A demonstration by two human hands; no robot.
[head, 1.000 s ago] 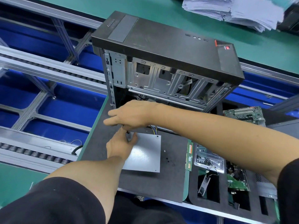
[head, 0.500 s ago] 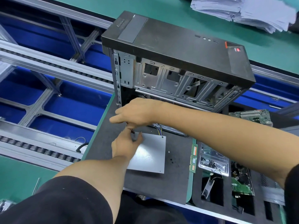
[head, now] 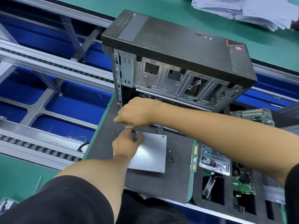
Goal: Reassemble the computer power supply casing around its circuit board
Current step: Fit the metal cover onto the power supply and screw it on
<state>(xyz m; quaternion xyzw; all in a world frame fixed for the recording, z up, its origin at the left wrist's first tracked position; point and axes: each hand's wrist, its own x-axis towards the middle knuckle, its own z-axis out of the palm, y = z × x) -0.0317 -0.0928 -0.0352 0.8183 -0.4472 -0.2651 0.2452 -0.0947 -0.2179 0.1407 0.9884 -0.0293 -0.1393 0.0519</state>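
The power supply's grey metal casing (head: 150, 154) lies flat on a dark mat (head: 176, 180), in front of the open computer tower (head: 174, 50). Coloured wires (head: 159, 127) run out of its far edge. My left hand (head: 126, 146) rests on the casing's far left corner, its index finger pointing up and its thumb spread. A small black tip (head: 133, 131) shows between them. My right hand (head: 135, 112) hovers just above with curled fingers and grips that thin black tool; most of the tool is hidden under the hand.
Right of the mat, a black foam tray (head: 228, 207) holds a clear box of screws (head: 213, 160), a memory stick (head: 194, 157) and circuit boards (head: 242, 183). A motherboard (head: 254, 116) lies behind it. Conveyor rails (head: 48, 65) run along the left. A paper stack (head: 252, 8) sits far right.
Both hands stay at the casing's far left corner, hardly moving. The view has shifted slightly, so the tower and casing sit further right in the frame.
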